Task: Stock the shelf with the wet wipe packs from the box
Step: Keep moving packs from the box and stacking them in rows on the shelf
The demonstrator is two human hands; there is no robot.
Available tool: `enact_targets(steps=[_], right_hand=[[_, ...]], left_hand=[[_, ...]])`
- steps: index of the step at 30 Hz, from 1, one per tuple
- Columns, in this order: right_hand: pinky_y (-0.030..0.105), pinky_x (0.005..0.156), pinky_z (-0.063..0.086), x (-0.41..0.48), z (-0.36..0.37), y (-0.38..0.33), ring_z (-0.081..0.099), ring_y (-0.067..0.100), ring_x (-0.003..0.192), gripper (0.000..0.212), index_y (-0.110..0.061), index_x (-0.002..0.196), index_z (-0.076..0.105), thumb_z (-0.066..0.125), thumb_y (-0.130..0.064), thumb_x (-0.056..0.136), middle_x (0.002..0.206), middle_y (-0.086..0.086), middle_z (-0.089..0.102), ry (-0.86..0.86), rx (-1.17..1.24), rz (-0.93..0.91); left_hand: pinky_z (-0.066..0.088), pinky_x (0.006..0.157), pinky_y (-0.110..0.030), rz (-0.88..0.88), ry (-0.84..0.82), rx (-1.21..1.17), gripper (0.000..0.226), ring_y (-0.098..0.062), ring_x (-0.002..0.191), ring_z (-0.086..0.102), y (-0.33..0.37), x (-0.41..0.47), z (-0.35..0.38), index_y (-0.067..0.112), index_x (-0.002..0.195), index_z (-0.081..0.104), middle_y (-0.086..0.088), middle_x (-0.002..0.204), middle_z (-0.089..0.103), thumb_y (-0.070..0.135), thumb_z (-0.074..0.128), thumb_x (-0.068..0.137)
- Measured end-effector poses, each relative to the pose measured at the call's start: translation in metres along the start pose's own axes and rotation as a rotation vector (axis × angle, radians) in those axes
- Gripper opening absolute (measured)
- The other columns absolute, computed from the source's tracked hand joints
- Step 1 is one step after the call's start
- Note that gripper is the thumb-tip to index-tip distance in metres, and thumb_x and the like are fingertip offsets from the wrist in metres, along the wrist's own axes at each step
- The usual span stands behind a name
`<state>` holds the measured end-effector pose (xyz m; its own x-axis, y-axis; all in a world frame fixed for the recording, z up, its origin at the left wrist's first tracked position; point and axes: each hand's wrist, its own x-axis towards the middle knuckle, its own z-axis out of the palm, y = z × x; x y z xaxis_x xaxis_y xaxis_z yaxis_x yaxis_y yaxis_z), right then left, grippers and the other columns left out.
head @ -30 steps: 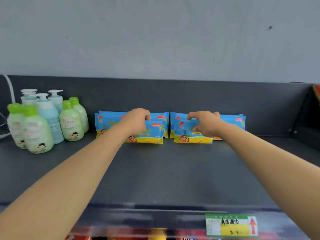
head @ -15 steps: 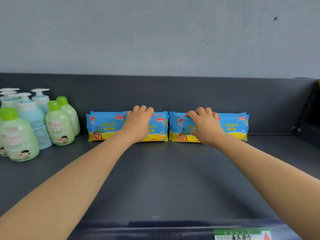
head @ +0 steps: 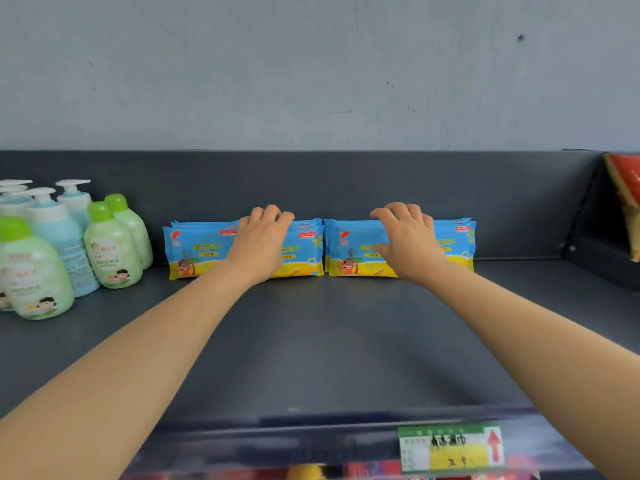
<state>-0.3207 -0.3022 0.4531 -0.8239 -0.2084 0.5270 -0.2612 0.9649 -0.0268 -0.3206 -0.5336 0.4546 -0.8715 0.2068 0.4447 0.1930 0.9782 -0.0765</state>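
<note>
Two wipe pack rows (head: 201,251) — dark shelf (head: 329,341)

Green-capped lotion bottles (head: 112,247) stand upright in a cluster. Blue pump bottles (head: 65,244) stand just behind them, and a price label (head: 450,448) sits far to their right.

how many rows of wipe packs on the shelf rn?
2. The left row, with the left hand on it, and the right row, with the right hand on it, stand side by side at the shelf back. Packs per row are partly hidden.
</note>
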Motion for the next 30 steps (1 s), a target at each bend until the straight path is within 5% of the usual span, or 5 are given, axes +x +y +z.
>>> enact_targets(steps=[9, 21, 30], right_hand=[[0.038, 0.106, 0.026, -0.024, -0.027, 0.009, 0.033, 0.025, 0.129, 0.045, -0.018, 0.135, 0.043, 0.053, -0.016, 0.09, 0.138, 0.002, 0.044, 0.008, 0.042, 0.017], [0.036, 0.098, 0.032, -0.145, -0.097, 0.059, 0.047, 0.028, 0.122, 0.032, -0.01, 0.119, 0.06, 0.056, -0.013, 0.087, 0.125, 0.006, 0.059, 0.113, 0.092, 0.036], [0.034, 0.093, 0.037, -0.335, -0.144, 0.172, 0.052, 0.029, 0.113, 0.027, -0.007, 0.113, 0.063, 0.057, -0.011, 0.087, 0.116, 0.01, 0.063, 0.111, 0.042, 0.471]], left_hand=[[0.033, 0.102, -0.039, -0.01, 0.047, -0.034, 0.053, -0.027, 0.122, 0.04, 0.03, -0.016, -0.026, 0.013, 0.136, 0.04, -0.007, 0.133, 0.044, 0.011, 0.06, 0.087], [0.039, 0.097, -0.041, 0.416, 0.015, -0.305, 0.033, -0.027, 0.117, 0.048, 0.201, -0.086, -0.075, 0.014, 0.122, 0.054, -0.007, 0.122, 0.057, 0.017, 0.058, 0.089], [0.04, 0.087, -0.037, 0.839, -0.158, -0.575, 0.022, -0.026, 0.107, 0.051, 0.39, -0.158, -0.07, 0.015, 0.11, 0.057, -0.005, 0.112, 0.058, 0.016, 0.057, 0.088]])
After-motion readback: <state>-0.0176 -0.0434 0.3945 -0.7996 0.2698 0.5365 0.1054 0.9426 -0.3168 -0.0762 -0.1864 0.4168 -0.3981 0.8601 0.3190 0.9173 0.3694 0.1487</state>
